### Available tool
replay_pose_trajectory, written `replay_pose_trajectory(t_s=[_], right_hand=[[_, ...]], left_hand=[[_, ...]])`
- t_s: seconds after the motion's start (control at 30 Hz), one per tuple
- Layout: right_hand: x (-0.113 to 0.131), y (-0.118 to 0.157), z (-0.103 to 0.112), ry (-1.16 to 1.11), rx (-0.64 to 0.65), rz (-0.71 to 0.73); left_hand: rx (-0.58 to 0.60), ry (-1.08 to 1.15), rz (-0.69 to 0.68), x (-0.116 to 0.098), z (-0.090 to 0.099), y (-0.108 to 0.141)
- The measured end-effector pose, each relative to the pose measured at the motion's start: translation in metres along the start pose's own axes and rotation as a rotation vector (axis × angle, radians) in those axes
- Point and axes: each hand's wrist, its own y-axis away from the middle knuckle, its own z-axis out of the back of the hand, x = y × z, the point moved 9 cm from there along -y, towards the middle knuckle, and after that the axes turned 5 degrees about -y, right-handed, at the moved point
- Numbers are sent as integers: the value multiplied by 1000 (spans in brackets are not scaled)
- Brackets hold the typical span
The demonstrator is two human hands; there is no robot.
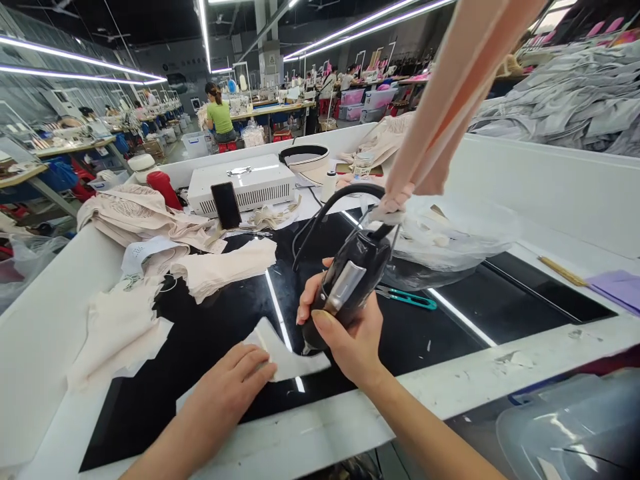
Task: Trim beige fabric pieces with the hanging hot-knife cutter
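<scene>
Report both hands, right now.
Left hand: open, palm down, laid on a pale fabric piece.
Right hand: closed, holding a black corded handheld tool.

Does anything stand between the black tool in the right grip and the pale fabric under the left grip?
Nothing visible: the tip of the black tool is at the edge of the pale fabric; the left grip lies aside.

Phone (226, 205) Upright Before a White Box (240, 187)

I see a thread cone (329, 187) and round band (315, 170) to its right. Nearer my camera lie teal snips (413, 299); far right, a yellow stick (563, 271) sits near a purple sheet (617, 283). Beyond, I make out heaped grey cloth (565, 103) and a person in green (220, 117) on a red stool (227, 146).
</scene>
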Motion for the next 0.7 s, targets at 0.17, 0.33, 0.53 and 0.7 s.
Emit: replay_pose_trajectory(t_s=[0.17, 0.33, 0.53, 0.7], right_hand=[[1, 6, -2, -19, 13, 8], [-2, 13, -5, -32, 56, 7], [0, 22, 2, -38, 51, 0], [8, 28, 8, -45, 65, 39]], left_hand=[[42, 93, -51, 19, 10, 3], [-18, 79, -13, 29, 13, -26], [-3, 67, -75, 33, -10, -46], [-6, 73, -60, 38, -18, -34]])
